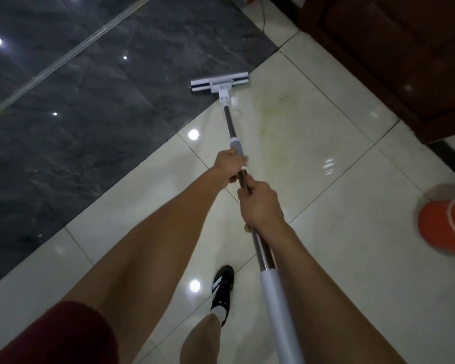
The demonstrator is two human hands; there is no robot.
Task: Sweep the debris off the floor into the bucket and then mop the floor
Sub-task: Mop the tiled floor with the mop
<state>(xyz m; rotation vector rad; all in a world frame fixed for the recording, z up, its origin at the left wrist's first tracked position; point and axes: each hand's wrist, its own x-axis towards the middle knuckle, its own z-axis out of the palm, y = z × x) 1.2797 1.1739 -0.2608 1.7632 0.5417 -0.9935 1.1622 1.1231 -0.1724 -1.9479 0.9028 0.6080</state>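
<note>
A flat mop with a white head (219,83) lies on the floor where the dark marble slab meets the pale tiles. Its metal pole (229,120) runs back toward me. My left hand (228,166) grips the pole at its grey sleeve. My right hand (260,203) grips the pole just behind it, above the white handle section (276,306). An orange bucket (445,225) stands on the tiles at the right edge, blurred. A faint yellowish stain (271,111) marks the tile to the right of the mop pole.
Dark wooden furniture (394,53) fills the upper right, with a thin cable (263,19) on the floor near it. A metal strip (71,52) crosses the dark marble floor (90,106). My foot in a black shoe (222,290) stands on the pale tiles (339,179).
</note>
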